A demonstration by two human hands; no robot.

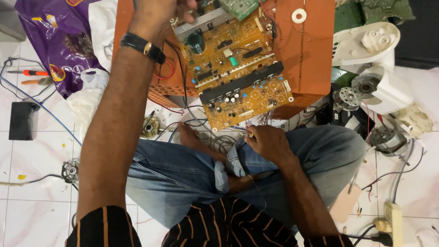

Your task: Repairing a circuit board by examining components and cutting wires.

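Left hand (164,13), wearing a black wristwatch (143,47), is raised to the top edge of an orange-brown circuit board (237,71); the fingers are curled over that edge, gripping it. Right hand (269,142) is held low at the board's bottom edge, fingers pinched closed around something small among thin wires (251,125); what is pinched cannot be made out. The board is tilted up over an orange box (307,52), between the two hands, populated with capacitors and a long black heat-sink strip. A green circuit board (237,2) is seen just behind it. Person is seated cross-legged on a white tiled floor (21,159) in blue jeans (182,173). To the right, small electric motors (347,98) and white plastic housings (372,40) are scattered. To the left, a purple plastic bag (56,32) and screwdrivers (30,73) are noted.
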